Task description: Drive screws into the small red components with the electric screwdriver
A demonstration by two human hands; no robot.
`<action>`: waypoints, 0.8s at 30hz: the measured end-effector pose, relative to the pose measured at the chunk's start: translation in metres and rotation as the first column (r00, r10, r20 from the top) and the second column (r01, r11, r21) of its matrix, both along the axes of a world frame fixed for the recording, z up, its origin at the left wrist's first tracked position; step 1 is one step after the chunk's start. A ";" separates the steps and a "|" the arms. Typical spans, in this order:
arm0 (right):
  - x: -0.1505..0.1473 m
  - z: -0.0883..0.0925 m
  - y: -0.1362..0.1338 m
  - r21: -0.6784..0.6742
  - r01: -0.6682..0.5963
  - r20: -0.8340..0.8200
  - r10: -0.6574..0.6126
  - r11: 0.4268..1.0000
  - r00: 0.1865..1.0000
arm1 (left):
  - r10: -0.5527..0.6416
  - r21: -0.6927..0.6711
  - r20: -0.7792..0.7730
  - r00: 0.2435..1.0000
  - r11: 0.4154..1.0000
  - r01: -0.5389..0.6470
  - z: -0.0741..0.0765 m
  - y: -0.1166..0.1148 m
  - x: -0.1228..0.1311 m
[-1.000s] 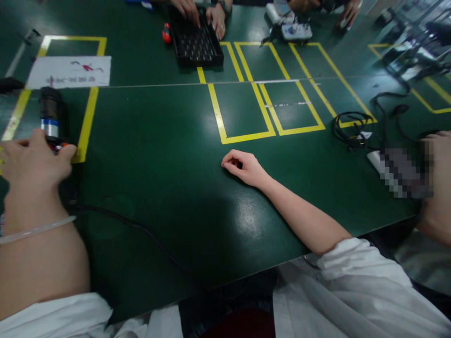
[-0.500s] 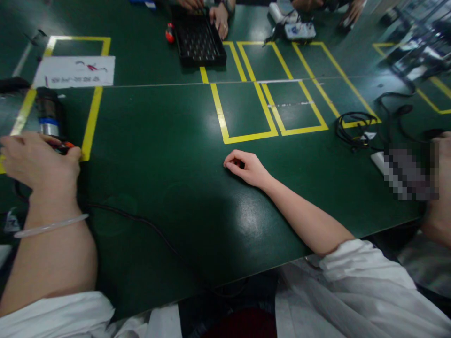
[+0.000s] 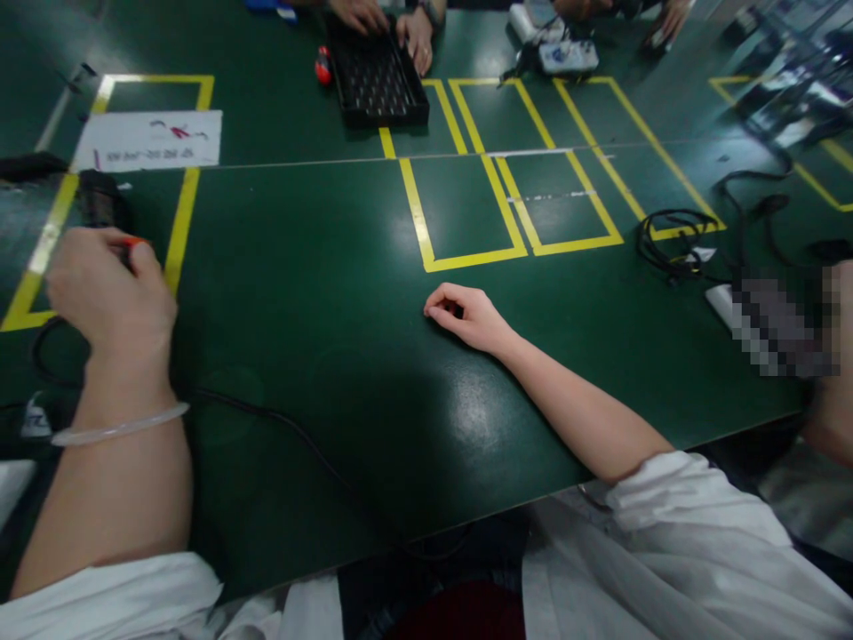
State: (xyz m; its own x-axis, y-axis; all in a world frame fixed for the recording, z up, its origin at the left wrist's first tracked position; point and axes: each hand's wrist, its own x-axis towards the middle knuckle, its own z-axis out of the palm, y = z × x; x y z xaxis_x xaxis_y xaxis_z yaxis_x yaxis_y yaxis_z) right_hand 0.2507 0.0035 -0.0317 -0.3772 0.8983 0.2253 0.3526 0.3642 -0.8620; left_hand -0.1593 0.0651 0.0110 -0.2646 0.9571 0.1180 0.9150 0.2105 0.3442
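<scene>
At the left, my left hand [image 3: 113, 289] is wrapped round a black corded power tool [image 3: 103, 200]. Most of the tool is covered by the hand; its dark barrel points away from me and an orange bit shows by the thumb. My right hand [image 3: 470, 317] rests on the green table [image 3: 320, 249] near the middle, fingers curled in against the thumb, with nothing visible in them. It lies just in front of a yellow-taped rectangle [image 3: 476, 264].
A white sign [image 3: 150, 140] lies beyond the tool. A black cable [image 3: 280, 418] crosses the table by my left forearm. Opposite, a co-worker's hands [image 3: 417, 40] are at a black tray [image 3: 386, 116]. To the right lie a coiled cable [image 3: 657, 253] and another person's arm [image 3: 830, 409].
My left hand has moved a little right and away from me, now covering more of the tool, including its blue band. My right hand has stayed still.
</scene>
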 end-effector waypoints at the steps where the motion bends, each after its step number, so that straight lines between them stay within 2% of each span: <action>1: 0.000 0.000 0.000 -0.004 0.001 0.000 -0.001 1.000 1.000 | 0.014 0.071 0.013 1.000 0.997 -0.015 0.003 -0.002 0.017; 2: 0.000 0.000 0.000 -0.006 0.003 0.000 -0.003 1.000 1.000 | -0.061 0.104 0.068 0.996 0.993 0.053 0.006 -0.004 0.036; 3: 0.000 -0.001 0.000 -0.007 0.003 -0.002 -0.003 1.000 1.000 | -0.186 0.124 0.142 0.972 0.978 0.169 0.007 -0.007 0.056; 5: 0.000 -0.001 0.000 -0.007 0.002 -0.013 -0.003 1.000 1.000 | -0.418 0.115 0.290 0.861 0.908 0.402 0.004 -0.015 0.098; 6: 0.001 -0.002 0.000 -0.006 -0.002 -0.023 0.001 1.000 1.000 | -0.462 0.105 0.390 0.797 0.882 0.460 0.001 -0.020 0.118; 8: 0.001 -0.004 0.001 -0.013 -0.021 -0.054 0.021 1.000 0.998 | -0.509 0.051 0.582 0.634 0.801 0.596 -0.007 -0.030 0.152; 10: 0.002 -0.005 0.002 -0.025 -0.061 -0.095 0.059 0.998 0.994 | -0.506 0.033 0.709 0.491 0.719 0.694 -0.014 -0.040 0.177; 12: 0.003 -0.006 0.002 -0.030 -0.114 -0.124 0.110 0.993 0.986 | -0.494 0.036 0.774 0.396 0.658 0.752 -0.018 -0.045 0.193; 14: 0.003 -0.006 0.003 -0.026 -0.159 -0.133 0.154 0.987 0.979 | -0.485 0.041 0.803 0.346 0.625 0.779 -0.020 -0.048 0.200; 17: 0.002 -0.006 0.002 -0.026 -0.168 -0.136 0.163 0.985 0.977 | -0.465 0.056 0.827 0.316 0.628 0.776 -0.023 -0.047 0.202; 21: 0.002 -0.006 0.001 -0.026 -0.128 -0.147 0.123 0.991 0.981 | -0.388 0.052 0.867 0.314 0.695 0.717 -0.028 -0.045 0.198; 24: 0.002 -0.008 0.002 -0.020 -0.108 -0.169 0.103 0.994 0.980 | -0.370 0.062 0.876 0.310 0.723 0.688 -0.031 -0.045 0.196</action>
State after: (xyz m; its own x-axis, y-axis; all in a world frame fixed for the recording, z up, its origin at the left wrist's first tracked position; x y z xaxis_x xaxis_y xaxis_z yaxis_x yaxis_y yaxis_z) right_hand 0.2529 0.0051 -0.0396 -0.4297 0.8625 0.2674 0.1628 0.3653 -0.9165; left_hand 0.0370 0.0205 -0.0197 0.4989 0.8589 -0.1157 0.2025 0.0142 0.9792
